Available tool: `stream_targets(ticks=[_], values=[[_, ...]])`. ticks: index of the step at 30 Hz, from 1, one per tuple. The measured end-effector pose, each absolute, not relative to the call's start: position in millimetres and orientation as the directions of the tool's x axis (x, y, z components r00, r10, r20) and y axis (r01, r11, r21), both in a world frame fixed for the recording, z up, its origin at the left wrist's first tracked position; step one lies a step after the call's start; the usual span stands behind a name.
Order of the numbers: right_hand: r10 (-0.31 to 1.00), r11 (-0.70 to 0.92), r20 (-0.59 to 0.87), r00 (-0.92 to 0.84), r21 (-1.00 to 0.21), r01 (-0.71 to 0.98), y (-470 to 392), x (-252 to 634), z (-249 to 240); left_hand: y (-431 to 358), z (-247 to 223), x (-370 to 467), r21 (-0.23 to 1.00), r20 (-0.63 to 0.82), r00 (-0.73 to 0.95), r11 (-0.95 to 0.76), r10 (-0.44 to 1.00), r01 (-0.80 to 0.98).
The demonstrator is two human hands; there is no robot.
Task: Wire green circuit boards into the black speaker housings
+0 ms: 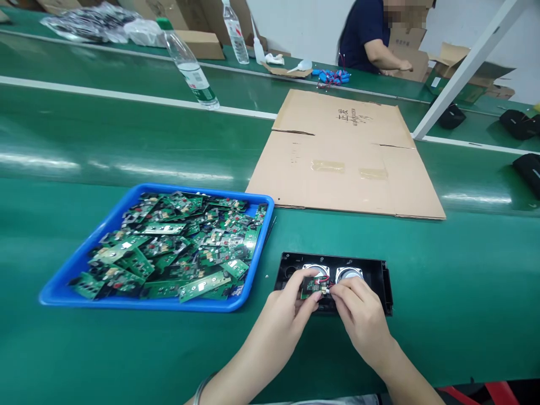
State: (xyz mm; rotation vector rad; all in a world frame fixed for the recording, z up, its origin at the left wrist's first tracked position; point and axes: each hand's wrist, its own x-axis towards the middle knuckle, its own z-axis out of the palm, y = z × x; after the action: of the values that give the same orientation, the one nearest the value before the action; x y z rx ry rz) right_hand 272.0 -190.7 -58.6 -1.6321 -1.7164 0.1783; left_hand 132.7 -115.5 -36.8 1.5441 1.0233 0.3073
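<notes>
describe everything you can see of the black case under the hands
The black case looks like moulded plastic: a long, shallow shell lying open side up on the green table, its length across the view. Two silver-rimmed speakers sit side by side inside. The left hand and right hand, with a circuit board, hide part of its near side; whether they touch it is unclear.

Worktop (468,292) is smooth green w/ satin sheen, green strip (105,135) at 10 o'clk glossier. Blue plastic tray (169,305), 8 o'clk: smooth, shiny, w/ semi-gloss PCBs (205,286); blk plastic casing (376,271), 5 o'clk, mostly matt w/ shiny metal spkr frames (349,273). Matt brown cardboard (341,143) at 2 o'clk, w/ glossy tape (328,166); clear plastic bottle (192,68), 11 o'clk.
</notes>
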Motion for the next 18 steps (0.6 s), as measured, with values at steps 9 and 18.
stream_targets(ticks=[9, 18], values=[[0.874, 0.296, 0.486, -0.019, -0.500, 0.814, -189.4, 277.6, -60.1, -109.1, -29.7, 134.6, 0.914, -0.406, 0.617, 0.296, 0.674, 0.278], [0.879, 0.279, 0.477, -0.014, -0.490, 0.826, -189.8, 270.7, -62.5, -110.9, -31.9, 131.2, 0.930, -0.304, 0.645, 0.072, 0.701, 0.360]])
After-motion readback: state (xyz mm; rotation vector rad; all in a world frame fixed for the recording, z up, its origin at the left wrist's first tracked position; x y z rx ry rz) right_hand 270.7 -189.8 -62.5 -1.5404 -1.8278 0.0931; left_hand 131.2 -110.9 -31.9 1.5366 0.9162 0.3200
